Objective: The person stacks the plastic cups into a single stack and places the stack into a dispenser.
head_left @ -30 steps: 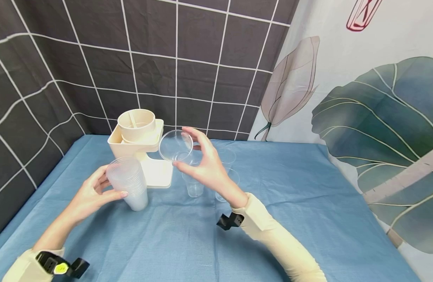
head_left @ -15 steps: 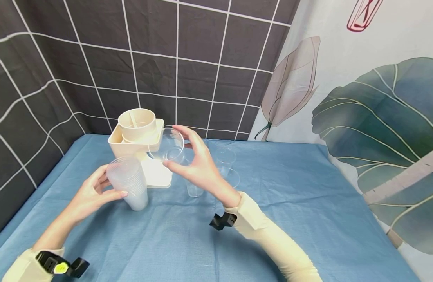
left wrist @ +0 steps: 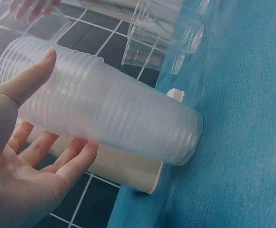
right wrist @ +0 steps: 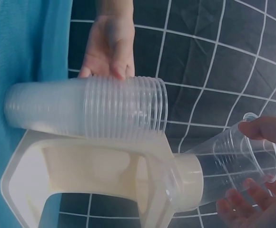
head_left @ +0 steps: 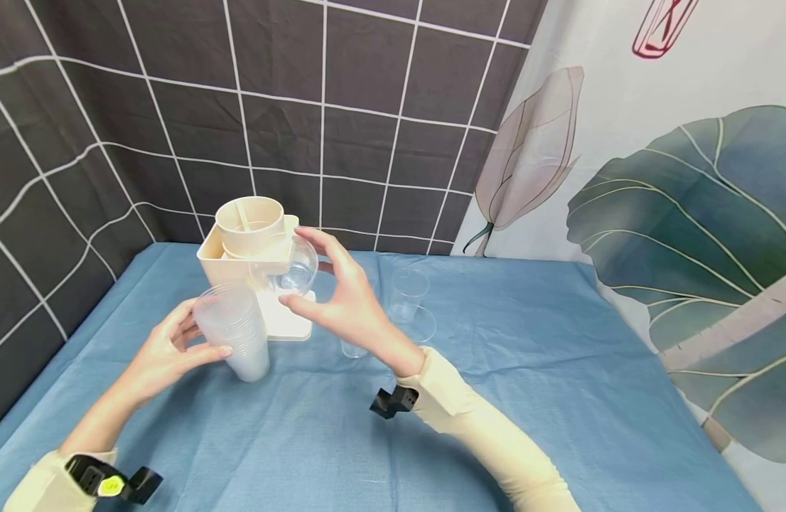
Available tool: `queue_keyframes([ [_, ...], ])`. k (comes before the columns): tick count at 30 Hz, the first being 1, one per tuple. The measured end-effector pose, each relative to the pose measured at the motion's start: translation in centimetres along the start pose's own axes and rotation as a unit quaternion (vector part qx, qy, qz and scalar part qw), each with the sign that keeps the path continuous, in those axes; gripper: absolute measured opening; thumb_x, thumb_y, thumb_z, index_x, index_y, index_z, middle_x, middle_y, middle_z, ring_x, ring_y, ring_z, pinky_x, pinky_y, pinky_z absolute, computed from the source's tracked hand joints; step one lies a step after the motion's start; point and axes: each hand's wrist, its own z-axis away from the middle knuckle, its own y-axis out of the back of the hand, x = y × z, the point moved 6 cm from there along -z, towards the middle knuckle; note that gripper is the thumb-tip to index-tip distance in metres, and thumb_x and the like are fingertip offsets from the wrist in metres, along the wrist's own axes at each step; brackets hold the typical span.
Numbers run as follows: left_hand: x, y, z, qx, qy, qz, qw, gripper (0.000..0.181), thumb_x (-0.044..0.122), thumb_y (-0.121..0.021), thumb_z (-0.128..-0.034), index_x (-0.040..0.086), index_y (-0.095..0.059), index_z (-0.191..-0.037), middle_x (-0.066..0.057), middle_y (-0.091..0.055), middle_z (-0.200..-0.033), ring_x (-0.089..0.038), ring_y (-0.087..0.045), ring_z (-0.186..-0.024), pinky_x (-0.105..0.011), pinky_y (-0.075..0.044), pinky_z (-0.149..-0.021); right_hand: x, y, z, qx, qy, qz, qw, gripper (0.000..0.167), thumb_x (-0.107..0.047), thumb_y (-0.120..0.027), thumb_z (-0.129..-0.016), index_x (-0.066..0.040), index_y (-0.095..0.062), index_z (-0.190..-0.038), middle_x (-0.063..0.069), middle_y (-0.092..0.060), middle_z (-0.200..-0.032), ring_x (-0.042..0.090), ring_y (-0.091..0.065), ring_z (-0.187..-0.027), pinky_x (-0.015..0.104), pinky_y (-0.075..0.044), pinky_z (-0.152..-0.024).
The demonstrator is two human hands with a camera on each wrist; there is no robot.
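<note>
My left hand (head_left: 165, 353) holds a stack of translucent plastic cups (head_left: 238, 338), which stands on the blue cloth. In the left wrist view its thumb lies across the upper side of the stack (left wrist: 104, 104), near the rims, with the fingers beneath. My right hand (head_left: 350, 304) grips a single clear plastic cup (head_left: 303, 264) near its rim, raised off the table and tilted. The right wrist view has thumb and fingers on either side of this cup's (right wrist: 226, 159) rim. Its base end overlaps the cream-coloured holder (head_left: 223, 274) there; whether they touch I cannot tell.
Several clear cups (head_left: 411, 284) stand on the blue tablecloth (head_left: 527, 370) right of and behind my right forearm. The holder has a round divided compartment (head_left: 259, 242) on top and a flat white base (head_left: 289, 323). A dark grid-patterned cloth (head_left: 361, 142) hangs behind the table.
My right hand has moved left with the single cup, from above the standing cups to in front of the holder. My left hand and the stack stay in place.
</note>
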Motion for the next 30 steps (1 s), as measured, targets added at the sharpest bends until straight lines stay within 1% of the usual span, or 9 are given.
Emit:
queue_keyframes([
  [2, 0.0, 0.0, 0.0, 0.000, -0.002, 0.001, 1.0000, 0.072, 0.008, -0.075, -0.0817, 0.012, -0.035, -0.142, 0.024, -0.047, -0.122, 0.015, -0.049, -0.105, -0.003, -0.046, -0.082, -0.1, -0.2, -0.1, -0.003, 0.004, -0.002, 1.0000, 0.075, -0.004, -0.078, -0.074, -0.006, -0.041, -0.139, 0.013, -0.052, -0.135, 0.021, -0.051, -0.123, 0.032, -0.049, -0.101],
  [7, -0.1, 0.0, 0.0, -0.001, -0.001, 0.002, 1.0000, 0.072, 0.009, -0.075, -0.0821, 0.012, -0.035, -0.142, 0.023, -0.047, -0.123, 0.015, -0.049, -0.106, -0.003, -0.046, -0.082, -0.3, -0.6, -0.2, -0.005, 0.009, 0.003, 0.9999, 0.074, -0.005, -0.078, -0.074, -0.005, -0.042, -0.138, 0.012, -0.052, -0.135, 0.025, -0.051, -0.123, 0.023, -0.048, -0.100],
  [9, -0.1, 0.0, 0.0, -0.003, -0.001, 0.003, 1.0000, 0.072, 0.009, -0.075, -0.0823, 0.013, -0.035, -0.142, 0.023, -0.047, -0.123, 0.015, -0.049, -0.106, -0.003, -0.046, -0.083, -0.4, -0.8, -0.2, -0.006, 0.009, 0.006, 0.9999, 0.074, -0.006, -0.078, -0.074, -0.005, -0.042, -0.138, 0.011, -0.052, -0.136, 0.025, -0.051, -0.123, 0.020, -0.047, -0.098],
  [12, -0.1, 0.0, 0.0, -0.004, -0.003, 0.003, 1.0000, 0.072, 0.009, -0.075, -0.0825, 0.013, -0.035, -0.142, 0.023, -0.047, -0.123, 0.015, -0.049, -0.106, -0.003, -0.046, -0.083, -0.5, -1.0, -0.3, -0.009, 0.006, 0.009, 0.9999, 0.073, -0.007, -0.078, -0.075, -0.006, -0.042, -0.138, 0.009, -0.052, -0.136, 0.024, -0.050, -0.124, 0.019, -0.047, -0.098],
  [17, -0.1, 0.0, 0.0, -0.005, -0.006, 0.006, 1.0000, 0.072, 0.008, -0.075, -0.0823, 0.013, -0.035, -0.142, 0.024, -0.047, -0.123, 0.015, -0.049, -0.106, -0.003, -0.045, -0.083, -0.9, -1.5, -0.5, -0.017, 0.003, -0.001, 0.9998, 0.073, -0.008, -0.078, -0.076, -0.006, -0.042, -0.139, 0.010, -0.051, -0.136, 0.022, -0.050, -0.124, 0.023, -0.048, -0.097],
  [22, 0.0, 0.0, 0.1, -0.003, -0.011, 0.007, 0.9999, 0.071, 0.007, -0.075, -0.0819, 0.013, -0.036, -0.141, 0.025, -0.049, -0.121, 0.015, -0.050, -0.106, -0.004, -0.046, -0.083, -1.3, -2.0, -0.6, -0.020, 0.011, -0.006, 0.9997, 0.073, -0.010, -0.078, -0.077, -0.007, -0.041, -0.140, 0.010, -0.051, -0.137, 0.021, -0.050, -0.124, 0.028, -0.050, -0.097],
  [27, 0.1, 0.0, 0.1, -0.003, -0.020, 0.012, 0.9997, 0.070, 0.005, -0.074, -0.0820, 0.012, -0.037, -0.141, 0.025, -0.050, -0.120, 0.014, -0.051, -0.106, -0.004, -0.046, -0.083, -1.8, -2.4, -0.8, -0.016, 0.020, -0.011, 0.9996, 0.073, -0.009, -0.078, -0.076, -0.007, -0.041, -0.139, 0.009, -0.051, -0.137, 0.020, -0.050, -0.123, 0.029, -0.050, -0.097],
  [30, 0.2, 0.0, 0.1, -0.003, -0.023, 0.013, 0.9997, 0.071, 0.005, -0.074, -0.0820, 0.012, -0.037, -0.142, 0.025, -0.050, -0.121, 0.014, -0.051, -0.106, -0.004, -0.047, -0.083, -2.0, -2.6, -0.9, -0.016, 0.024, -0.012, 0.9995, 0.073, -0.009, -0.078, -0.076, -0.007, -0.041, -0.139, 0.009, -0.051, -0.137, 0.020, -0.051, -0.122, 0.027, -0.050, -0.096],
])
